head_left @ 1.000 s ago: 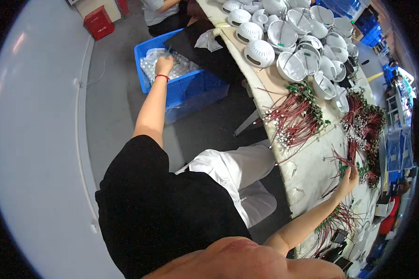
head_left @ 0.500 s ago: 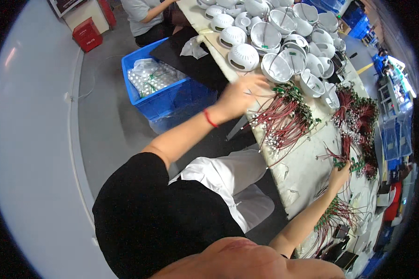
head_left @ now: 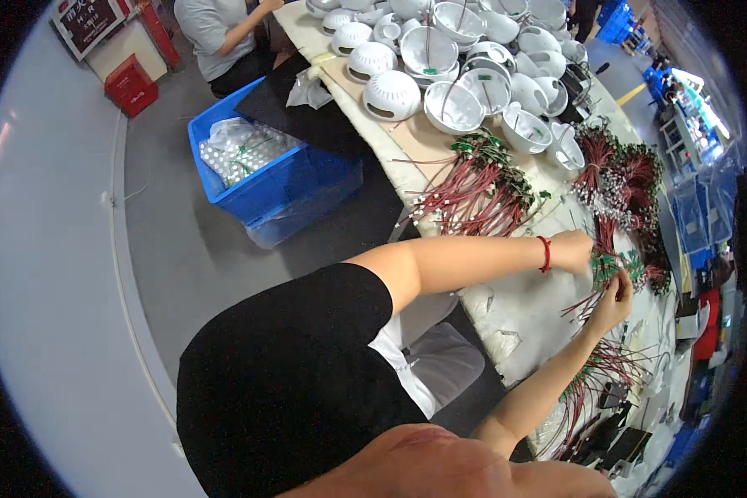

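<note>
My left hand (head_left: 571, 251), below a red wrist band, is closed beside a cluster of small green circuit boards (head_left: 604, 267) with dark red wires; its fingertips and whatever they hold are hidden. My right hand (head_left: 612, 305) pinches wired boards at the near edge of the same cluster, thumb and fingers together. The two hands are close but apart. Left of them on the table lies a loose pile of red-wired boards (head_left: 481, 195) with white connectors. Farther right, thick bundles of similar wires (head_left: 639, 178) lie together.
Many white dome-shaped housings (head_left: 392, 95) crowd the table's far end. A blue crate (head_left: 286, 178) with bagged white parts stands on the floor beside the table. Another person (head_left: 216, 37) sits beyond it. More red wires (head_left: 593, 378) lie past my right forearm.
My left hand has swept from above the loose wire pile, near the white housings, across to the circuit boards by my right hand. My right hand stays at the cluster. The whole view has shifted slightly.
</note>
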Action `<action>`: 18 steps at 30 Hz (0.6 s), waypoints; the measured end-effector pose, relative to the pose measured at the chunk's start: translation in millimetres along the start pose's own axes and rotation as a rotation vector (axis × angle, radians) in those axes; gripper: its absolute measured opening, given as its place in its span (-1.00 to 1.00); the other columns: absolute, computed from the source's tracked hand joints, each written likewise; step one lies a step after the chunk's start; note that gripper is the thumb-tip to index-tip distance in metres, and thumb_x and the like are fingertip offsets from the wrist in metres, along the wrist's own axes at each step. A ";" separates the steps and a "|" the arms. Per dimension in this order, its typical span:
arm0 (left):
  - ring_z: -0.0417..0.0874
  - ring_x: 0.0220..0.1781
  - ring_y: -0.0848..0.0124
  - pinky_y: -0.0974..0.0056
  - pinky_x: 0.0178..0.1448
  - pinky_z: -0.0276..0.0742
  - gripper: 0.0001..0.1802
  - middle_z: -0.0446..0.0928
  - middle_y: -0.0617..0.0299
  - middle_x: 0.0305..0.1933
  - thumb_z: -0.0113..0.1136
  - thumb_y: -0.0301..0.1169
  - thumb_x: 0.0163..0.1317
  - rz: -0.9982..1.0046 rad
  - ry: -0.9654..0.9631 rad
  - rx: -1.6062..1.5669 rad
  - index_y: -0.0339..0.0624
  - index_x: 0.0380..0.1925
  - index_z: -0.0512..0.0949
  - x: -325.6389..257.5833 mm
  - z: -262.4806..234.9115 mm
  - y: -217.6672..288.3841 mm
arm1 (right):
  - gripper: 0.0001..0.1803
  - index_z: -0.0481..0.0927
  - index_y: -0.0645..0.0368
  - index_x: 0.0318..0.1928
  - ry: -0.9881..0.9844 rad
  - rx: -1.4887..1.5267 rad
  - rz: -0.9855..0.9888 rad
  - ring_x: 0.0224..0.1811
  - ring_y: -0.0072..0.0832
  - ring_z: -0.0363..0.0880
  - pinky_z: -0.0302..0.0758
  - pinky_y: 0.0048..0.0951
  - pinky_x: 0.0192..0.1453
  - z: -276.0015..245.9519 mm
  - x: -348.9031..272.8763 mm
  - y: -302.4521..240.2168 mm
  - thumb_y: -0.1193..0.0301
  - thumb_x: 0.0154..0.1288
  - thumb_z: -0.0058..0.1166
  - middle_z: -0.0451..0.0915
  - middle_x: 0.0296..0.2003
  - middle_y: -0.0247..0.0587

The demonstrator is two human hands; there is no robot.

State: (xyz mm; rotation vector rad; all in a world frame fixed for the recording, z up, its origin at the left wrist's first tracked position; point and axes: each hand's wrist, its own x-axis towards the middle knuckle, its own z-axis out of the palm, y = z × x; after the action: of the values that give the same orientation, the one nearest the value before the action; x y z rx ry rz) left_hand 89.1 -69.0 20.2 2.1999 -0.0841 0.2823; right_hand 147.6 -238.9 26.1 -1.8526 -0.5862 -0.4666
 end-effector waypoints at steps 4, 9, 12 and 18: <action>0.52 -0.24 -0.16 -0.01 -0.14 0.42 -0.63 0.49 -0.27 -0.32 -0.14 -0.28 0.25 -0.082 0.372 -0.361 -0.46 -0.18 0.26 24.6 45.5 -16.3 | -0.78 0.54 0.35 -0.11 0.018 -0.051 -0.030 -0.16 -0.51 0.51 0.42 -0.54 -0.04 8.3 -11.3 -38.1 0.56 0.27 -0.06 0.58 -0.19 -0.16; 0.53 -0.23 -0.06 0.03 -0.13 0.42 -0.66 0.50 -0.16 -0.32 -0.10 -0.26 0.23 -0.169 0.454 -0.390 -0.39 -0.24 0.29 17.3 29.8 -15.6 | -0.81 0.56 0.34 -0.15 0.067 -0.057 -0.117 -0.17 -0.51 0.53 0.44 -0.53 -0.04 15.1 -20.5 -51.0 0.59 0.24 -0.03 0.59 -0.21 -0.17; 0.54 -0.23 -0.04 0.02 -0.16 0.43 -0.67 0.51 -0.13 -0.33 -0.06 -0.27 0.17 -0.171 0.514 -0.243 -0.38 -0.27 0.31 13.9 13.4 -17.9 | -0.82 0.56 0.35 -0.16 0.080 -0.001 -0.141 -0.18 -0.50 0.54 0.46 -0.52 -0.04 20.7 -21.3 -52.9 0.61 0.23 -0.03 0.60 -0.22 -0.17; 0.56 -0.31 -0.05 -0.07 -0.21 0.43 -0.76 0.53 -0.10 -0.33 -0.05 -0.35 0.04 0.063 -0.213 0.257 -0.34 -0.43 0.46 -45.0 -49.6 4.5 | -0.80 0.55 0.36 -0.13 0.094 0.062 -0.103 -0.17 -0.45 0.55 0.47 -0.51 -0.02 17.8 -16.7 -51.7 0.63 0.24 -0.05 0.60 -0.20 -0.12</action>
State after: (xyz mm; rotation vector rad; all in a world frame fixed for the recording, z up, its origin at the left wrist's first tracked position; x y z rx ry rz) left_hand 36.1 -34.1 41.9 2.4811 -0.2470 0.0955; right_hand 104.0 -209.9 49.2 -1.7381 -0.6275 -0.5942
